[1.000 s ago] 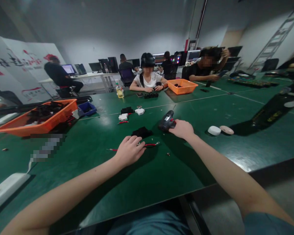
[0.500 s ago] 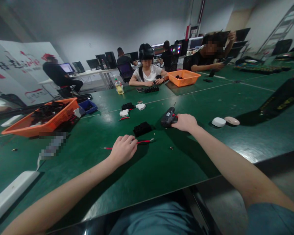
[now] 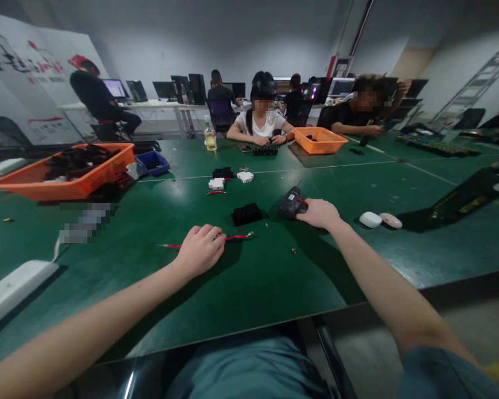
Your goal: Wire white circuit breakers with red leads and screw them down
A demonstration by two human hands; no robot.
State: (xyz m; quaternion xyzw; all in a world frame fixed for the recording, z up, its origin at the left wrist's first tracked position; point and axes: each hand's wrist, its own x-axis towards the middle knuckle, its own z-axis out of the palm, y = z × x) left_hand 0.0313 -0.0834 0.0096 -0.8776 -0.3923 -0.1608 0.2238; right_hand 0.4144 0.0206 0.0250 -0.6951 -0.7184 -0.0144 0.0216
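My left hand is closed around a red cable, whose two metal-tipped ends stick out on either side of the fingers, low over the green table. My right hand grips the handle of a black cordless drill; its bit points away from me. Between the hands, a little farther off, lies a black block-shaped part. A small screw-like piece lies nearer to me. Beyond the block are white modules, another black part and a short red wire.
An orange basket of black parts and a blue bin stand left, near a white power strip. At right are a white case and a dark bottle. People sit across the table beside another orange basket.
The view has tilted and shifted slightly. My left hand has moved a little left with the red cable. My right hand stays on the drill.
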